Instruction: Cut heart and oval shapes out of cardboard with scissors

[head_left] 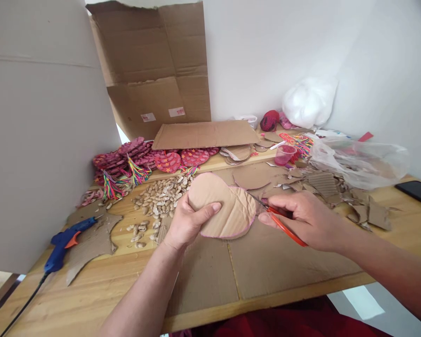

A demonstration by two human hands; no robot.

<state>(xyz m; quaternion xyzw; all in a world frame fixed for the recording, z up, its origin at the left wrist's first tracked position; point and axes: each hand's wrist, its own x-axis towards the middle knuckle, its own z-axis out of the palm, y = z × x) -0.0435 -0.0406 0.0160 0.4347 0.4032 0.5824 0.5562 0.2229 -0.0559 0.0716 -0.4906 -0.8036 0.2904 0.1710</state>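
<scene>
My left hand [192,217] grips a rounded cardboard cutout [228,206] by its left side, thumb on top and fingers beneath. Its outline is two joined lobes, with a pink line along part of the edge and creases on the right lobe. Orange-handled scissors [284,227] are in my right hand [305,220], their blades at the right edge of the cutout. How far the blades are apart is hard to see. Below both hands lies a flat cardboard sheet [266,267] on the wooden table.
Peanuts [161,199] lie left of the cutout. A blue glue gun [65,243] rests at far left on a cardboard scrap. Pink patterned pieces with tassels [122,159] are piled behind. Cardboard scraps [368,210], a plastic bag [361,159] and a phone [417,192] lie right.
</scene>
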